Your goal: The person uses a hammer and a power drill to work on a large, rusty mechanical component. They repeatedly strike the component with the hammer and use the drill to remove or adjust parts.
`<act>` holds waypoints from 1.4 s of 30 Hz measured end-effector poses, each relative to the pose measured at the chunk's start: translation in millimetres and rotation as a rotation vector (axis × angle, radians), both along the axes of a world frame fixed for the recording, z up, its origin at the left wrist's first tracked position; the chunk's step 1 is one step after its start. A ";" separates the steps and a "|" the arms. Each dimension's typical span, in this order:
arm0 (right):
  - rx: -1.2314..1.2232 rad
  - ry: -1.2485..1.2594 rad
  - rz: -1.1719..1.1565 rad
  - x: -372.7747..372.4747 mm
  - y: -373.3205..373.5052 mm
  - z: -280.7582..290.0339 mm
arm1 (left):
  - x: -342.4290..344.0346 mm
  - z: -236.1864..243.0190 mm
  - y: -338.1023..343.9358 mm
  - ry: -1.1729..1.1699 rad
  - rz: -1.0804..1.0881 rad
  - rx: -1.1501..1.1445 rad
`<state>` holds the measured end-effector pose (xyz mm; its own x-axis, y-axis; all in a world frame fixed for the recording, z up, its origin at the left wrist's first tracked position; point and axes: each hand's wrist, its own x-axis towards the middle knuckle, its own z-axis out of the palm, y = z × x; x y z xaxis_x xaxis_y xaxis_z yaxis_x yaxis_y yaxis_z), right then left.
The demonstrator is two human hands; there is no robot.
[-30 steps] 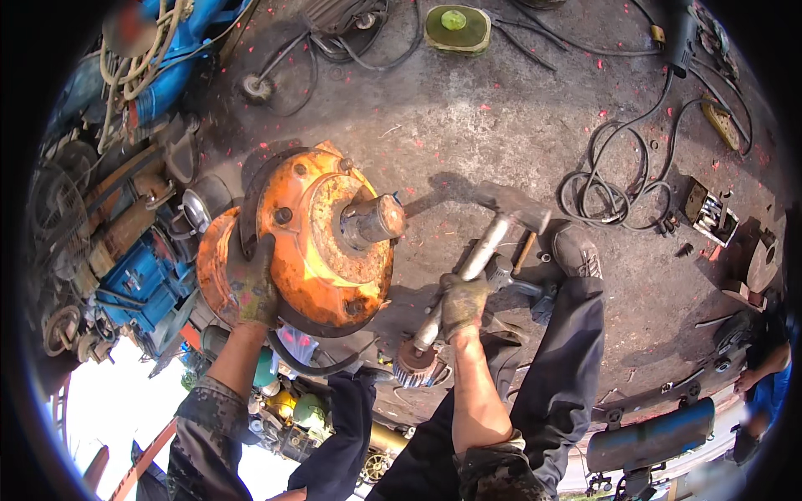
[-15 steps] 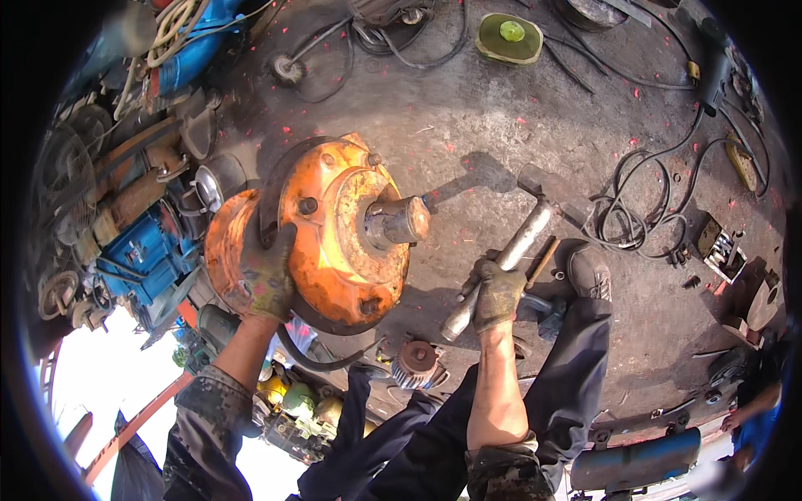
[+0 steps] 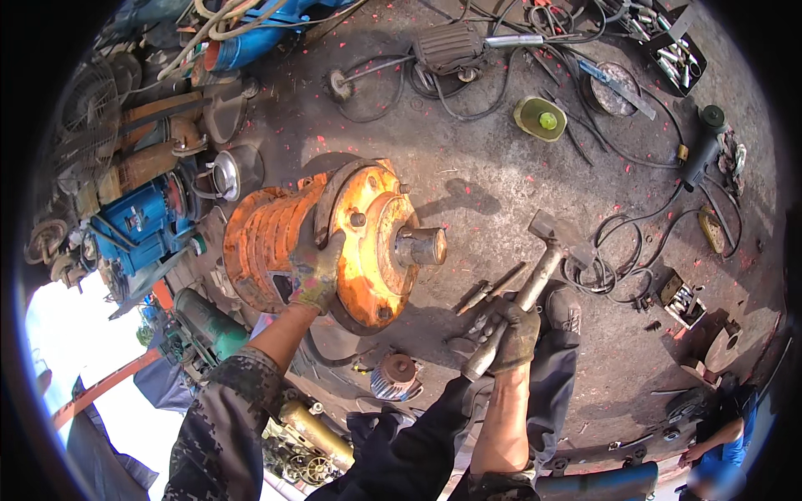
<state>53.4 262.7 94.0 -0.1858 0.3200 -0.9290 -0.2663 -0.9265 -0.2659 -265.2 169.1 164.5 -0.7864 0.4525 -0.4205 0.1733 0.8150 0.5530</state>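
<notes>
An orange electric motor (image 3: pixel 376 275), with a ribbed body, a round bolted flange and a stub shaft pointing right, lies on its side at centre left. My left hand (image 3: pixel 316 275), in a stained glove, grips its flange rim from behind, thumb toward the front face; the other fingers are partly hidden. In my gloved right hand (image 3: pixel 514 338) is a hammer (image 3: pixel 543 275), held by its pale metal handle. Its blocky head points up and away, right of the shaft and apart from it. A thin dark rod (image 3: pixel 501 282) is beside the right hand.
Coiled black cables (image 3: pixel 622 259) lie on the floor at right, near a small box of metal parts (image 3: pixel 681 301). A yellow-green container (image 3: pixel 539 118) stands farther off. A blue machine (image 3: pixel 134 230) is at left, a small motor (image 3: pixel 395 376) near my legs. Another person (image 3: pixel 727 434) is at lower right.
The view has shifted, showing more of the motor's ribbed body and the far floor. The hammer stays in my right hand, now lower beside my leg. My left hand remains on the motor.
</notes>
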 end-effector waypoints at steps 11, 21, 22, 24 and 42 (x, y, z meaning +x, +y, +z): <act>-0.211 0.147 0.512 -105.5 -3.8 55.8 | -0.4 14.6 15.8 0.049 -0.099 0.001; -0.089 0.005 0.171 -120.2 -6.8 58.6 | 2.6 16.1 20.9 0.172 -0.163 -0.036; -0.089 0.145 0.219 -119.7 -38.8 37.5 | 2.5 21.2 28.3 0.137 -0.142 -0.039; -0.049 0.116 0.538 -126.1 -32.4 48.4 | 1.0 11.3 13.7 0.101 -0.113 -0.020; 0.155 -0.323 1.228 81.7 203.8 -119.9 | -8.9 -18.1 30.3 0.044 -0.140 0.029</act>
<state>135.1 466.5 -25.9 -0.2087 0.2080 -0.9556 0.8348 -0.4712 -0.2849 -274.1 199.3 146.4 -0.7319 0.5707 -0.3724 0.3091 0.7651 0.5649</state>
